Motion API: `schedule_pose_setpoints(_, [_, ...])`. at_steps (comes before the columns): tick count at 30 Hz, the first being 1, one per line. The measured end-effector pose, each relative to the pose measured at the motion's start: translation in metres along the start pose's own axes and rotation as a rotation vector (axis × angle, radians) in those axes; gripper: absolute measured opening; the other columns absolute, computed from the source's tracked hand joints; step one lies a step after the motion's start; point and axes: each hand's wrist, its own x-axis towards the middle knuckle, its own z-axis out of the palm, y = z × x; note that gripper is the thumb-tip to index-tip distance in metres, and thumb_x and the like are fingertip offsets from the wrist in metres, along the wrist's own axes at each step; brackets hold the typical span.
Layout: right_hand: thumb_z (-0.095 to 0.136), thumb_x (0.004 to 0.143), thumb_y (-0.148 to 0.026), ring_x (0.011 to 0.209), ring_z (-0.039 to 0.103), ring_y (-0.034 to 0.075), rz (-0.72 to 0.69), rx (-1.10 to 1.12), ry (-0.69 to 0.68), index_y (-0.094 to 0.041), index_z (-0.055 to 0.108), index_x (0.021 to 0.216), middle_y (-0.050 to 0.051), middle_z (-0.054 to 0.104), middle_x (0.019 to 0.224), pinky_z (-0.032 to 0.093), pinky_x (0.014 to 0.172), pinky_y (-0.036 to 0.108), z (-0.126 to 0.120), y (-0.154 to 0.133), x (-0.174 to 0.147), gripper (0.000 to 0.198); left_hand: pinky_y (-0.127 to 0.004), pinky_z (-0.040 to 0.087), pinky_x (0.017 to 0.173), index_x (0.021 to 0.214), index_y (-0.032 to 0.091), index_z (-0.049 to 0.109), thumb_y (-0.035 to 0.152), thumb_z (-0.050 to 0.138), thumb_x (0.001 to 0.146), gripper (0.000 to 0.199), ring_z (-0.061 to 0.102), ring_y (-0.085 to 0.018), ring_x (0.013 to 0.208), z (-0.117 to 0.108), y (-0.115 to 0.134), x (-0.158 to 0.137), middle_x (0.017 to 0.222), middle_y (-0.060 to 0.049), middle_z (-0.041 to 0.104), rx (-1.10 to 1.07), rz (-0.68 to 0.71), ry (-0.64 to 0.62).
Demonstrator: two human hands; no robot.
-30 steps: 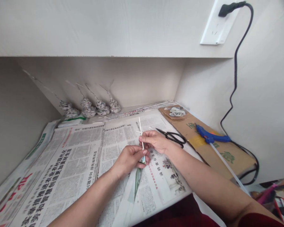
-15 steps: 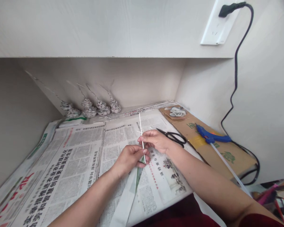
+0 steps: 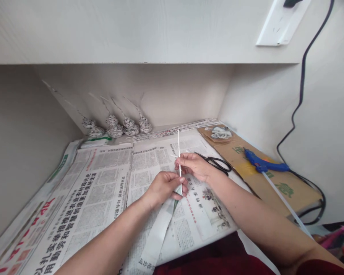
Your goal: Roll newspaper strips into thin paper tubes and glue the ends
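Note:
A strip of newspaper [image 3: 157,233] runs up from the near table edge and narrows into a thin rolled paper stick, which stands nearly upright. My left hand [image 3: 166,187] pinches the strip where flat paper turns into roll. Just above it, my right hand [image 3: 193,165] grips the stick between thumb and fingers, its tip rising past them. Both hands are over newspaper sheets [image 3: 103,198] spread on the table. Black-handled scissors [image 3: 218,163] lie right behind my right hand, partly hidden by it.
Several gourd-shaped woven paper pieces [image 3: 114,126] stand at the back left. Long paper sticks [image 3: 172,131] lie along the back wall. On the right, a blue glue gun [image 3: 265,164] with a black cord rests on cardboard [image 3: 298,194], near a whitish bundle [image 3: 221,133].
The camera view has shifted, so the scene sits further right. Both hands stay on the paper, and the stick has turned slightly and stands straighter.

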Motion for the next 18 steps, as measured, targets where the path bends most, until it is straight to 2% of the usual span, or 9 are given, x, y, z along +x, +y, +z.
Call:
schedule_pose_setpoints(3, [0.074, 0.069, -0.037, 0.061, 0.057, 0.01, 0.009, -0.003, -0.025, -0.013, 0.063, 0.071, 0.003, 0.064, 0.073, 0.042, 0.055, 0.021, 0.0004, -0.0002, 0.0003, 0.026, -0.028, 0.053, 0.06, 0.081, 0.011, 0.065, 0.042, 0.057, 0.08, 0.032, 0.063, -0.017, 0.068, -0.0002, -0.0007, -0.0001, 0.075, -0.008, 0.065, -0.004, 0.009, 0.005])
schedule_pose_setpoints(6, [0.076, 0.067, -0.035, 0.056, 0.054, 0.008, -0.01, 0.018, 0.062, -0.014, 0.058, 0.063, 0.0, 0.061, 0.063, 0.038, 0.05, 0.02, 0.0002, 0.0019, 0.0011, 0.028, -0.028, 0.053, 0.06, 0.083, 0.011, 0.065, 0.042, 0.057, 0.08, 0.032, 0.064, -0.016, 0.068, -0.0002, -0.0019, 0.0, 0.077, -0.009, 0.066, 0.011, -0.001, -0.01])
schedule_pose_setpoints(8, [0.075, 0.068, -0.036, 0.055, 0.054, 0.008, -0.012, 0.022, 0.075, -0.015, 0.059, 0.065, 0.0, 0.061, 0.062, 0.038, 0.049, 0.02, -0.0007, 0.0023, 0.0012, 0.027, -0.028, 0.053, 0.059, 0.083, 0.011, 0.065, 0.041, 0.057, 0.08, 0.032, 0.064, -0.016, 0.067, -0.0004, -0.0023, 0.0003, 0.077, -0.009, 0.066, 0.014, -0.001, -0.002])
schedule_pose_setpoints(12, [0.073, 0.071, -0.039, 0.061, 0.058, 0.011, 0.044, -0.034, -0.033, -0.013, 0.067, 0.08, 0.004, 0.065, 0.073, 0.043, 0.054, 0.023, -0.003, -0.0007, 0.0003, 0.028, -0.028, 0.053, 0.059, 0.083, 0.011, 0.065, 0.042, 0.056, 0.081, 0.032, 0.064, -0.017, 0.068, -0.0013, -0.0023, 0.0008, 0.075, -0.009, 0.065, -0.02, 0.017, 0.024])
schedule_pose_setpoints(18, [0.078, 0.064, -0.038, 0.051, 0.052, 0.008, 0.003, -0.032, 0.085, -0.014, 0.058, 0.062, 0.0, 0.061, 0.06, 0.037, 0.049, 0.021, 0.001, 0.0027, 0.0007, 0.031, -0.026, 0.053, 0.057, 0.085, 0.011, 0.064, 0.041, 0.058, 0.08, 0.031, 0.063, -0.015, 0.066, 0.0004, -0.0015, 0.0, 0.076, -0.008, 0.065, -0.022, 0.006, -0.011])
